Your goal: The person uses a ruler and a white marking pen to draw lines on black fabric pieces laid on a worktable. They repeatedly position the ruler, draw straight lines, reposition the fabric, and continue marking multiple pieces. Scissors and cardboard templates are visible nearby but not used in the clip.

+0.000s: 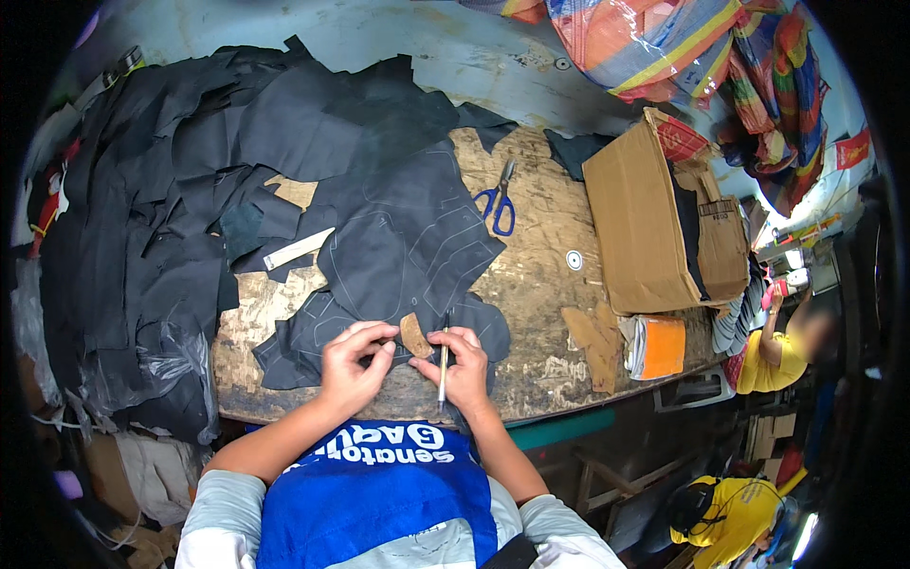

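My left hand [356, 364] is over the near part of the dark leather sheets, its fingers curved and thumb and forefinger slightly apart. Its fingertips come close to the left edge of a small curved brown template piece [413, 334]; whether they touch it I cannot tell. In my right hand [464, 368] is a slim silver pen-like marker [443, 372], held roughly upright between the fingers. The right thumb and forefinger also meet the brown piece at its lower right. Beneath both hands lies black leather [379, 256] with pale outlines drawn on it.
Blue-handled scissors [501, 211] lie beyond the leather on the worn wooden table [540, 275]. A pale strip [299, 248] rests on the sheets. Stacked dark leather [161, 209] covers the left. At right stand a cardboard box [630, 218] and an orange-white bundle [656, 347]. Two people in yellow work farther right.
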Demonstrator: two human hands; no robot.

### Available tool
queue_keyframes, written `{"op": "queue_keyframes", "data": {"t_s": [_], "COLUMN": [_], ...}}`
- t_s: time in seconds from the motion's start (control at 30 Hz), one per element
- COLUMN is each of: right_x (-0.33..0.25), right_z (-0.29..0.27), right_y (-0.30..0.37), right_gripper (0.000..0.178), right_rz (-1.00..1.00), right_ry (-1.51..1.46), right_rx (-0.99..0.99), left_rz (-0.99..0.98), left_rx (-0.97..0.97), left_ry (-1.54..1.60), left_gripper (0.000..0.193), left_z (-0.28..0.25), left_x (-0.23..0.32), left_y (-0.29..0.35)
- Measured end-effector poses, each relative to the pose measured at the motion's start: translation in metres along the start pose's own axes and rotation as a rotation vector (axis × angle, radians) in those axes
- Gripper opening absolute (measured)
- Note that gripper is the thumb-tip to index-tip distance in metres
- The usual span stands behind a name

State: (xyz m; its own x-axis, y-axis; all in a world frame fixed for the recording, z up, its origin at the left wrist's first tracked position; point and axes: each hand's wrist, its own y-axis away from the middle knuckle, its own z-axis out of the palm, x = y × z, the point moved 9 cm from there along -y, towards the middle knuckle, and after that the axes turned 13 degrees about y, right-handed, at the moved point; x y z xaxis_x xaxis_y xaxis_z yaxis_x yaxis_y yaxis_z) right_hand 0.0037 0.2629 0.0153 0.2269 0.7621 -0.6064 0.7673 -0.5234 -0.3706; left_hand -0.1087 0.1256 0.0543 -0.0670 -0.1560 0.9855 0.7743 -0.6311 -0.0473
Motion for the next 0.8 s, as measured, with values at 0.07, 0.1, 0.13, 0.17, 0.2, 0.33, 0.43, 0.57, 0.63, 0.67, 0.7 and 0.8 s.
{"op": "queue_keyframes", "data": {"t_s": [0.07,0.1,0.13,0.17,0.2,0.33,0.43,0.57,0.63,0.67,0.7,0.8], "right_x": [-0.009,-0.012,-0.015,-0.018,-0.02,-0.018,0.012,0.096,0.129,0.139,0.149,0.161], "right_z": [0.0,0.002,0.004,0.004,0.008,0.006,-0.022,-0.072,-0.089,-0.095,-0.099,-0.093], "right_y": [0.0,-0.001,-0.002,-0.003,-0.004,-0.006,0.004,0.024,0.038,0.041,0.048,0.052], "right_gripper": [0.036,0.036,0.036,0.034,0.033,0.03,0.028,0.03,0.03,0.029,0.029,0.03], "right_rz": [-0.032,-0.034,-0.041,-0.049,-0.055,-0.043,0.101,0.417,0.49,0.483,0.506,0.467], "right_ry": [0.066,0.088,0.107,0.107,0.101,0.054,0.019,-0.066,-0.062,-0.048,-0.013,-0.091], "right_rx": [0.038,0.041,0.041,0.048,0.02,-0.031,0.089,0.324,0.424,0.474,0.524,0.542], "left_rz": [0.372,0.516,0.468,0.65,0.797,0.786,0.414,-0.281,-0.184,-0.237,-0.16,-0.127], "left_rx": [-0.11,-0.237,-0.835,-1.014,-1.239,-0.943,-0.646,0.284,0.349,0.417,0.368,0.297], "left_ry": [0.001,-0.136,0.131,0.344,0.565,0.235,-0.189,-0.206,-0.201,-0.166,-0.209,-0.277], "left_gripper": [0.02,0.008,0.013,0.016,0.019,0.021,0.027,0.087,0.085,0.085,0.083,0.077], "left_z": [-0.003,-0.003,0.009,0.006,-0.003,0.016,0.023,-0.072,-0.091,-0.1,-0.099,-0.083], "left_x": [0.092,0.138,0.171,0.209,0.238,0.248,0.165,-0.011,-0.049,-0.068,-0.07,-0.063], "left_y": [0.018,0.038,0.052,0.071,0.093,0.087,0.045,-0.04,-0.051,-0.055,-0.063,-0.084]}}
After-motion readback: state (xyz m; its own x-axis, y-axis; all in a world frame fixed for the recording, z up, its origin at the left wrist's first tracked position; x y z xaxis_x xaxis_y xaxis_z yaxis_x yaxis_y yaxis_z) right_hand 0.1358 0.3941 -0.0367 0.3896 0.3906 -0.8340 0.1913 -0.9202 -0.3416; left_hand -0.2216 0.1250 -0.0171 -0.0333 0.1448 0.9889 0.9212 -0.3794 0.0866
